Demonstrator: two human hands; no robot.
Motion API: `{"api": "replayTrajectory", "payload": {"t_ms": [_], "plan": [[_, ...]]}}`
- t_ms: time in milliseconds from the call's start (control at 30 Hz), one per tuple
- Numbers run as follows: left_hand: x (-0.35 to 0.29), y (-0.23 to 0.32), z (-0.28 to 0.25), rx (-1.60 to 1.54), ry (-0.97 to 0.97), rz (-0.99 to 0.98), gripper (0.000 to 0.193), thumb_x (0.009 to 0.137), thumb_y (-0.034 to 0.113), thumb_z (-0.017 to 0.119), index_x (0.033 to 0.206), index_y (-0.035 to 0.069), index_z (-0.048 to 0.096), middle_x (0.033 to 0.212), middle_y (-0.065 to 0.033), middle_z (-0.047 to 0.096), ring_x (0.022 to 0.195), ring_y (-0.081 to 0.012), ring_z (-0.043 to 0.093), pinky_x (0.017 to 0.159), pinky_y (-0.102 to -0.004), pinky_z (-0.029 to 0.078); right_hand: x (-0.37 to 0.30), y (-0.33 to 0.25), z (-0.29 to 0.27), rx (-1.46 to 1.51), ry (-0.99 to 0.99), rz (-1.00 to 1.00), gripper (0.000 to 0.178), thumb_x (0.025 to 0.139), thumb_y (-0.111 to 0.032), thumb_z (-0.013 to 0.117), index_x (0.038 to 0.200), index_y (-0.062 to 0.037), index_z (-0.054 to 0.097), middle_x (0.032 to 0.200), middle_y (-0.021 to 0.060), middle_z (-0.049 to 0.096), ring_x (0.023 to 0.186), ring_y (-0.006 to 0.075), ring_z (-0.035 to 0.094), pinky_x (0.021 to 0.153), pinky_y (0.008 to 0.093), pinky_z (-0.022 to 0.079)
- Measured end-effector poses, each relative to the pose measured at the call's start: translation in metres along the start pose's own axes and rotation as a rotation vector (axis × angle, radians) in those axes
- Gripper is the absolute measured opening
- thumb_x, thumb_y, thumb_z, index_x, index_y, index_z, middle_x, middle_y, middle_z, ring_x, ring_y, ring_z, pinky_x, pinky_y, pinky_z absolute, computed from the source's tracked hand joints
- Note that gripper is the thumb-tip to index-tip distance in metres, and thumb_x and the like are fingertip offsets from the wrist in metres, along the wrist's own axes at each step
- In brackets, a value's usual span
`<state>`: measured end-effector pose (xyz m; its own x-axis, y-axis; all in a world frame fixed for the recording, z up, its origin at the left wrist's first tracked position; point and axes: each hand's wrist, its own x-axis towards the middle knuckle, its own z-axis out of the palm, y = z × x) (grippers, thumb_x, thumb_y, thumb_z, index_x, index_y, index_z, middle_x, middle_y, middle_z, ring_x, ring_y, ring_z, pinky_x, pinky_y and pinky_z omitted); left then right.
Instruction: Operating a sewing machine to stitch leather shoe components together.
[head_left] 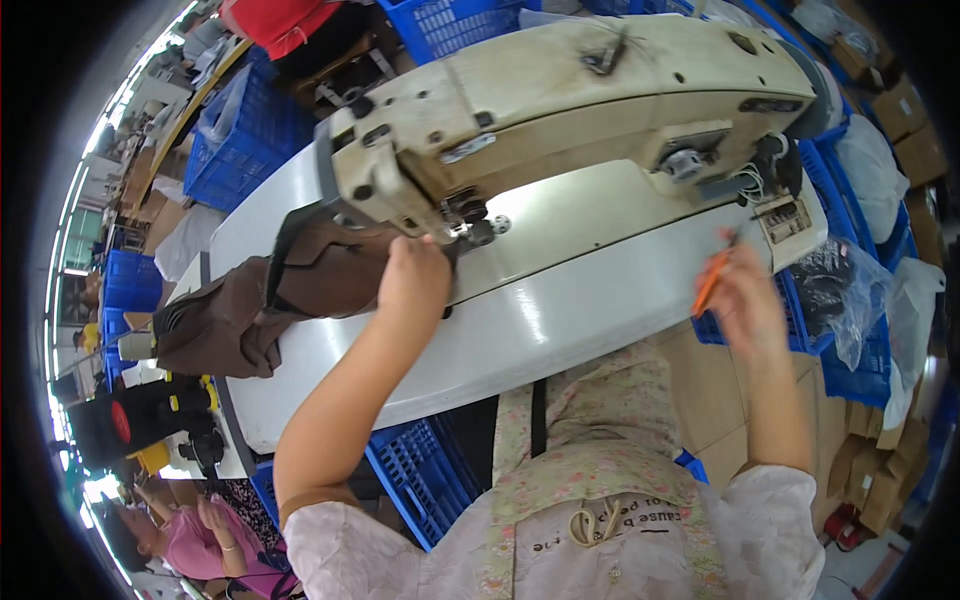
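Observation:
A cream industrial sewing machine (560, 110) stands on a white table (520, 310). Brown cloth (330, 265) with a dark strip across it lies bunched at the left, its right end beside the presser foot (478, 232). My left hand (415, 275) is closed on that end of the cloth, fingertips close to the foot; the fingers' undersides are hidden. Over the table's right front edge, my right hand (752, 295) grips thread snips (710, 282) with orange handles. This hand is slightly blurred, and a dark tip sticks out above it.
Blue crates stand around the table, one at the far left (235, 150) and one below its front edge (425, 475). Plastic bags (850, 300) fill crates at the right. A person in pink (195, 540) sits at the lower left, near a black machine (130, 420).

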<state>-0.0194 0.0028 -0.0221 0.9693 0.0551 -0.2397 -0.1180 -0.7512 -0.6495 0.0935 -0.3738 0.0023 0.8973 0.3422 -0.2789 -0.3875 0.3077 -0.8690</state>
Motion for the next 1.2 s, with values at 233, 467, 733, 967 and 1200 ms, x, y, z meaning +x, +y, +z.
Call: {"api": "replayTrajectory", "payload": {"t_ms": [233,467,733,967,1200], "plan": [[-0.008,-0.011,-0.008,-0.119,0.003,-0.022,0.038,0.089,0.021,0.059,0.120,-0.001,0.066,0.111,-0.0084,0.069,0.110,-0.0223,0.057,0.087,-0.0343,0.037,-0.038,0.062,0.184,-0.007,-0.697,0.335,0.066,0.082,-0.001,0.065,0.144,-0.0078,0.044,0.091,0.0034,0.063,0.063,0.0093,0.054,0.054,0.0232,0.043],[-0.012,-0.006,-0.008,-0.234,0.078,0.016,0.032,0.092,0.033,0.054,0.114,0.016,0.071,0.117,-0.0105,0.065,0.114,-0.0260,0.055,0.094,-0.0377,0.036,-0.013,0.124,0.260,-0.613,-0.288,-0.787,0.101,0.083,-0.001,0.069,0.157,0.0033,0.001,0.110,0.0091,0.067,0.063,0.0057,0.049,0.058,0.0196,0.043],[-0.009,-0.005,0.006,-0.315,0.235,-0.048,0.037,0.094,0.034,0.053,0.122,0.016,0.068,0.125,-0.0125,0.064,0.122,-0.0292,0.054,0.099,-0.0396,0.037,0.009,0.123,0.273,-0.261,-0.409,-0.836,0.084,0.089,-0.004,0.064,0.153,0.0074,0.011,0.115,0.0105,0.066,0.068,0.0043,0.050,0.062,0.0167,0.041],[-0.003,-0.007,-0.004,-0.281,-0.113,-0.109,0.054,0.096,0.034,0.051,0.137,0.000,0.057,0.146,-0.0191,0.053,0.132,-0.0351,0.051,0.107,-0.0473,0.036,0.028,0.096,0.220,-0.840,-0.426,-1.299,0.047,0.078,-0.004,0.071,0.124,-0.0026,0.061,0.094,0.0109,0.073,0.061,0.0165,0.066,0.053,0.0284,0.052],[-0.065,-0.013,0.037,-0.286,-0.149,-0.361,0.044,0.087,0.016,0.059,0.126,-0.003,0.062,0.132,-0.0179,0.061,0.121,-0.0304,0.059,0.099,-0.0404,0.045,-0.026,0.087,0.169,-0.869,-0.626,-0.378,0.052,0.086,-0.018,0.078,0.128,-0.0011,0.052,0.083,0.0061,0.067,0.057,0.0126,0.057,0.055,0.0260,0.047]]}}
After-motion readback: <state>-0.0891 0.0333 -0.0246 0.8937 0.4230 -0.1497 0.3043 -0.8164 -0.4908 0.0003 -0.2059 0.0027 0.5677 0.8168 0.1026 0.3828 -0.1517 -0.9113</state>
